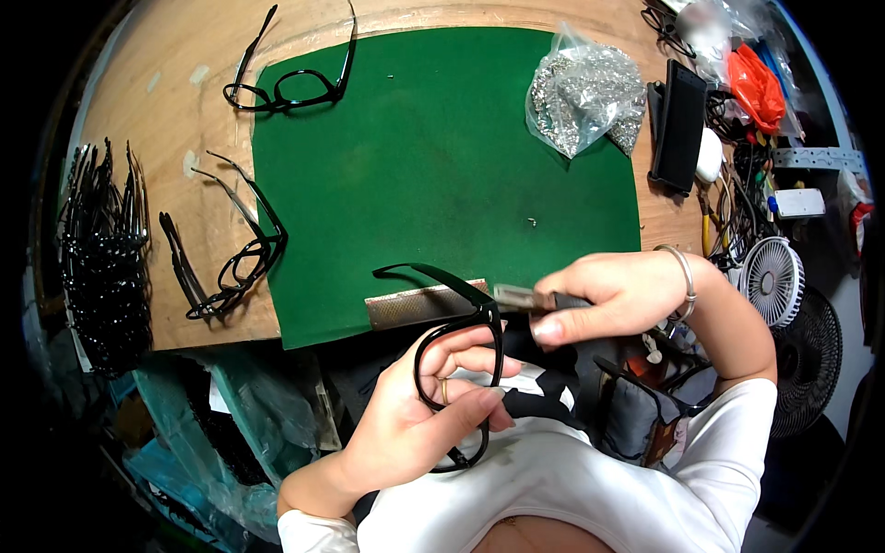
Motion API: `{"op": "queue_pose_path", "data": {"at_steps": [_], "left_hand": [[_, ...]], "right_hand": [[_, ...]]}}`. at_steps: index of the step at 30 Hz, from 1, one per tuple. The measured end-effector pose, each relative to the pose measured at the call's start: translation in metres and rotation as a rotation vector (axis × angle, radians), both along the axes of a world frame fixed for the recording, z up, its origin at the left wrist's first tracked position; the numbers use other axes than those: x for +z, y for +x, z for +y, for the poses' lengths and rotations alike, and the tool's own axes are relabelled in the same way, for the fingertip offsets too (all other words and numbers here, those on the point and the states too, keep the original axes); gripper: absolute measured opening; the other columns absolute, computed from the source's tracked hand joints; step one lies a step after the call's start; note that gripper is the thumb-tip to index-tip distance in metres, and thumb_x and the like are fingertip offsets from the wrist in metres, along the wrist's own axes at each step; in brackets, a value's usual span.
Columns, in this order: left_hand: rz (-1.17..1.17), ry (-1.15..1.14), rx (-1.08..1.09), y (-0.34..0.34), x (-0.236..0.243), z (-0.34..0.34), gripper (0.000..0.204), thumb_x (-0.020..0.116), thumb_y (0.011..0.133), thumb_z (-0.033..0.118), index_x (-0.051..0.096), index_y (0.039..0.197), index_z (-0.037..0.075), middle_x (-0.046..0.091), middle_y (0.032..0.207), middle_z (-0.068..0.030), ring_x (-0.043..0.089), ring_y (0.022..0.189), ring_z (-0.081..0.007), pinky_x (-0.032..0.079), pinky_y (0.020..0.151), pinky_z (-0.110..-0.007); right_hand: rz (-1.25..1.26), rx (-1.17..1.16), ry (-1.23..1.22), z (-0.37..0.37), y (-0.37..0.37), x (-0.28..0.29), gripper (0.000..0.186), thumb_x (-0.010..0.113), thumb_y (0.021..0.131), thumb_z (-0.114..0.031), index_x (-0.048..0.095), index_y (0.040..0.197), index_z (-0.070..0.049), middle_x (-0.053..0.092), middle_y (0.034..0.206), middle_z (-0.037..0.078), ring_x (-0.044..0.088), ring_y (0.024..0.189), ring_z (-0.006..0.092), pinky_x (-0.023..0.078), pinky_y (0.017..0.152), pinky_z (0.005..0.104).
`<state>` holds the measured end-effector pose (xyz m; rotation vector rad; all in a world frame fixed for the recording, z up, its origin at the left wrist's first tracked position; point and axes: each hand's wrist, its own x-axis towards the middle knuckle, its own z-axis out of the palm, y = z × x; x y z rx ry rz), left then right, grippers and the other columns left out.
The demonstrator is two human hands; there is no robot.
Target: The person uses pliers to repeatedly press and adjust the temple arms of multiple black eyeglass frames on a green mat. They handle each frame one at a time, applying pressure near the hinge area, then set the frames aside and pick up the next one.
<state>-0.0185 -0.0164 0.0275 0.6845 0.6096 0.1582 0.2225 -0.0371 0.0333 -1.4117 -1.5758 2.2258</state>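
My left hand [419, 415] is closed around a black eyeglass frame [420, 355], held upright before my chest at the table's front edge. One temple of that frame stretches left over the table; the other is not visible. In my right hand [604, 300] is a short tool [521, 298] with a flat metal head and a dark handle, partly covered by my fingers. Its head points at the frame's hinge corner, close by; I cannot tell whether they touch. Under the temple, a textured metal strip [392, 311] lies along the table edge.
A green mat [415, 166] covers the wooden table. Two black eyeglass frames [309, 88] [244, 267] rest at its left side, beyond them a stack of frames [106, 267]. At right are a bag of small metal parts [581, 97], a phone [679, 124], cables and a white fan [772, 281].
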Motion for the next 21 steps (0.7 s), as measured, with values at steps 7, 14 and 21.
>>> {"op": "queue_pose_path", "data": {"at_steps": [7, 14, 21], "left_hand": [[0.204, 0.627, 0.213, -0.017, 0.007, 0.003, 0.041, 0.05, 0.081, -0.003, 0.036, 0.12, -0.006, 0.058, 0.099, -0.0149, 0.061, 0.074, -0.015, 0.048, 0.066, -0.027], [0.701, 1.445, 0.147, -0.049, -0.037, 0.086, 0.028, 0.055, 0.082, 0.015, 0.052, 0.105, 0.0, 0.058, 0.089, -0.0138, 0.055, 0.08, -0.0263, 0.043, 0.073, -0.034], [1.163, 1.877, -0.136, -0.094, -0.062, 0.124, 0.034, 0.061, 0.075, 0.019, 0.05, 0.106, 0.008, 0.051, 0.087, -0.0113, 0.05, 0.082, -0.0287, 0.044, 0.068, -0.036]], "right_hand": [[-0.345, -0.349, 0.395, -0.021, -0.013, -0.045, 0.036, 0.055, 0.082, -0.034, 0.054, 0.086, 0.002, 0.056, 0.07, 0.017, 0.057, 0.066, 0.0257, 0.043, 0.06, 0.0337], [-0.3, -0.441, 0.221, -0.018, -0.015, -0.048, 0.032, 0.056, 0.082, -0.031, 0.051, 0.078, 0.0, 0.043, 0.061, 0.003, 0.041, 0.059, 0.0121, 0.037, 0.056, 0.0284], [-0.164, -0.525, 0.242, -0.02, -0.014, -0.058, 0.031, 0.056, 0.082, -0.03, 0.053, 0.083, 0.001, 0.049, 0.068, 0.005, 0.045, 0.064, 0.0138, 0.04, 0.061, 0.0285]]}}
